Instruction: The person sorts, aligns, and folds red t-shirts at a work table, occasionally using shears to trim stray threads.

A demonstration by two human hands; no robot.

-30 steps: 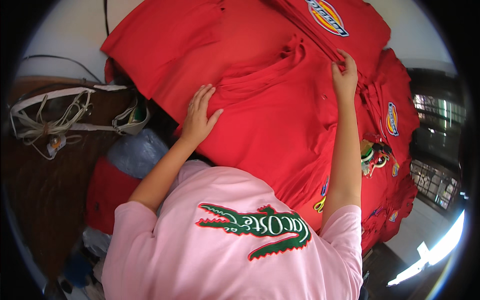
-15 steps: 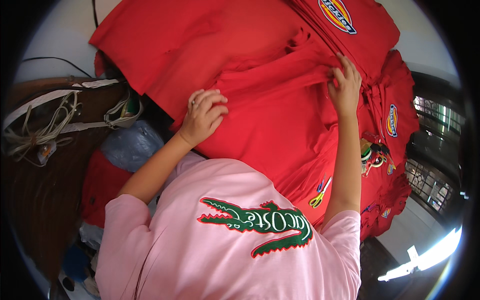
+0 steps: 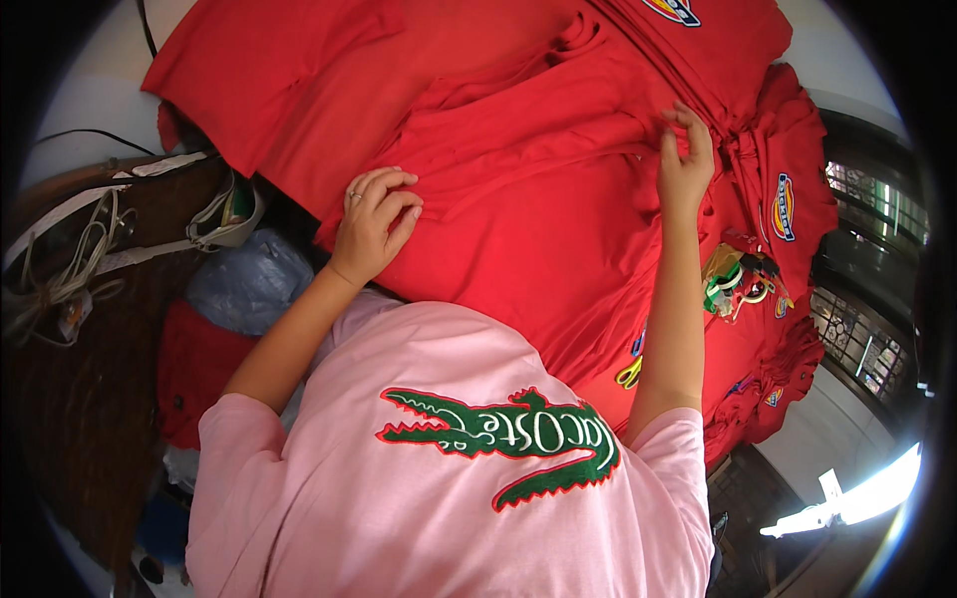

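Observation:
A large red cloth (image 3: 498, 239) spreads before me, with a band of loose folds running across it between my hands. My left hand (image 3: 377, 221) rests at the near left part of the cloth, fingers half bent and thumb apart from them; a ring shows on one finger. Over the right end of the folds is my right hand (image 3: 686, 164), its fingers curved and the thumb standing apart. Whether its fingertips touch the cloth is hard to tell. Yellow-handled scissors (image 3: 628, 374) lie beside my right forearm, partly hidden by it.
More red garments with sewn-on badges (image 3: 784, 207) pile up on the right. Small tools and rolls (image 3: 738, 284) lie among them. At the left are tangled pale cables (image 3: 75, 259) and a bluish plastic bag (image 3: 249, 282). A bright lamp (image 3: 857, 498) glows at lower right.
My left hand has shifted left and slightly up in view, and the cloth's folds now reach toward it. My right hand has stayed nearly in place. More of the scissors is hidden.

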